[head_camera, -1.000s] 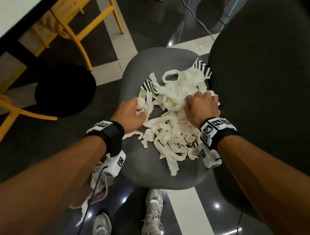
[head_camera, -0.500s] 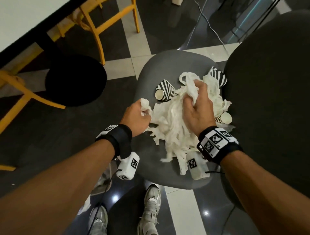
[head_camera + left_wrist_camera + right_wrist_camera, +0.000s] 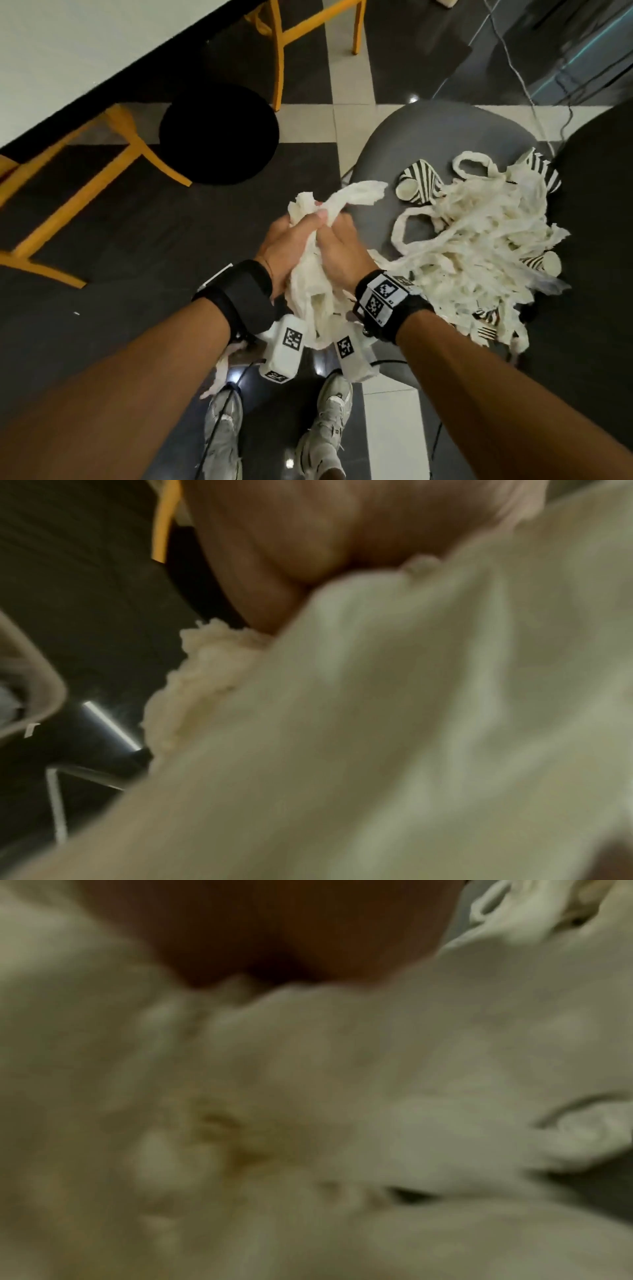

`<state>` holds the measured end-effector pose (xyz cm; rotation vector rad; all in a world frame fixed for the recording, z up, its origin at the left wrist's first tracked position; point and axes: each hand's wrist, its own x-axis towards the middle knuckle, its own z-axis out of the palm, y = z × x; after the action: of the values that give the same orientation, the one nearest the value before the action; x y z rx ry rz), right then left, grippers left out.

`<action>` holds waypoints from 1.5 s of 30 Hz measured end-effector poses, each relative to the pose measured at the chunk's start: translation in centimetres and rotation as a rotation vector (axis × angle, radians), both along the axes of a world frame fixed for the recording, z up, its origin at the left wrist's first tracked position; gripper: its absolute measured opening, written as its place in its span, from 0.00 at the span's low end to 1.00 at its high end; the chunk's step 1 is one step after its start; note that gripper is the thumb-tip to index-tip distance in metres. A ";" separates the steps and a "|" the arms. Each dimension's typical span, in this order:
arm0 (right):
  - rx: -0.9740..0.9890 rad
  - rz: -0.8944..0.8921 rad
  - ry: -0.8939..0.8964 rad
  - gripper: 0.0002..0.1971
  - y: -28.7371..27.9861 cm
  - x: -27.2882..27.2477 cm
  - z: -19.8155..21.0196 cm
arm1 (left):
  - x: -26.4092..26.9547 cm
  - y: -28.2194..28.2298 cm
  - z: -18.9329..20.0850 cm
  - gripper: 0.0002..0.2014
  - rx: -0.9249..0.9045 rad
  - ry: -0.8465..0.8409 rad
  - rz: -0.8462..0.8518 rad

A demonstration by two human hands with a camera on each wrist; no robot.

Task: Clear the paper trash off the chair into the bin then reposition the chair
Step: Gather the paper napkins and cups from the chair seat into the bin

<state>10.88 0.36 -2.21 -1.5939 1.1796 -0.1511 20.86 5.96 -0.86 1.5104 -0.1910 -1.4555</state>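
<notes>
My left hand (image 3: 291,240) and right hand (image 3: 342,246) are pressed together and grip a bundle of white paper strips (image 3: 313,298) over the left edge of the grey chair seat (image 3: 431,137). The bundle hangs down between my wrists and fills the left wrist view (image 3: 411,723) and the right wrist view (image 3: 308,1096). More paper strips (image 3: 479,240) lie piled on the seat, with striped paper cups (image 3: 418,181) among them. A pale rim (image 3: 41,696) low on the left looks like the bin; my left wrist hides it in the head view.
The dark chair back (image 3: 603,274) rises at the right. A black round stool (image 3: 219,133), yellow chair legs (image 3: 137,150) and a white table (image 3: 68,51) stand to the left. Cables (image 3: 513,68) run over the floor behind. My shoes (image 3: 329,411) are below.
Both hands have lifted a bundle of strips off the pile and carried it left, off the seat's edge. The hands have come together around it.
</notes>
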 end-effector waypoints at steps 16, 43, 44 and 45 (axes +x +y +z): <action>0.838 -0.548 -0.012 0.13 13.3 9.7 -16.7 | 13.6 18.0 -15.9 0.08 0.311 -0.450 0.089; 0.164 0.940 0.478 0.27 16.5 7.1 -25.6 | 11.2 22.3 -28.5 0.42 0.231 -1.034 -1.263; 0.171 1.000 0.487 0.29 16.9 7.3 -25.5 | 11.4 22.4 -28.5 0.38 0.234 -1.012 -1.386; 0.162 1.043 0.499 0.30 17.4 7.5 -25.7 | 11.5 22.7 -28.7 0.33 0.244 -0.985 -1.472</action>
<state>18.36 17.76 -27.93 -1.9515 0.5452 1.0313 32.31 28.64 -29.60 2.3079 -2.1235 -1.5417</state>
